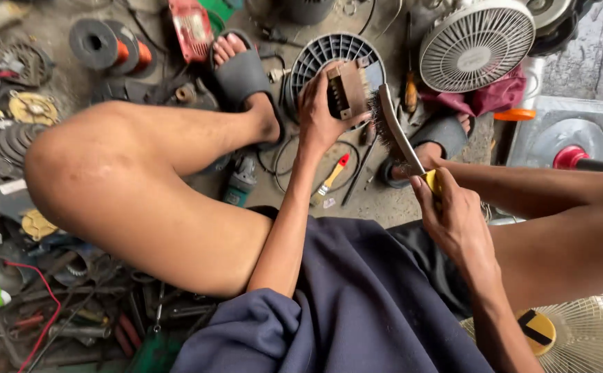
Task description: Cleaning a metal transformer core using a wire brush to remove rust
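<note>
- My left hand (pixel 319 114) is closed round a rusty metal block (pixel 348 88), thumb on the near side, fingers wrapped behind; the block is held up in the air in front of a round grey fan grille (pixel 315 59) lying on the floor.
- My right hand (pixel 453 221) is clenched on the yellow handle of a wire brush (pixel 398 131); the curved neck runs up and left, bristles touching the block's right edge.
- The block looks like stacked steel plates with slots: I judge it heavy for its size, rigid, rough with rust, so not slippery. Best taken by its flat outer faces, clear of the slotted side and the sharp corners.
- The brush seems light and stiff in the neck, springy at the bristles; the grip belongs low on the handle, well away from the wires.
- Just beneath the hands: a small yellow-and-red screwdriver (pixel 332 178) and a dark cable loop on the concrete floor (pixel 377 204).
- Further out: a white fan guard (pixel 477 45) upper right, another pale fan guard (pixel 591 338) lower right, copper wire spools (pixel 111 48) upper left.
- Both feet in grey slippers (pixel 243 72) flank the work.
</note>
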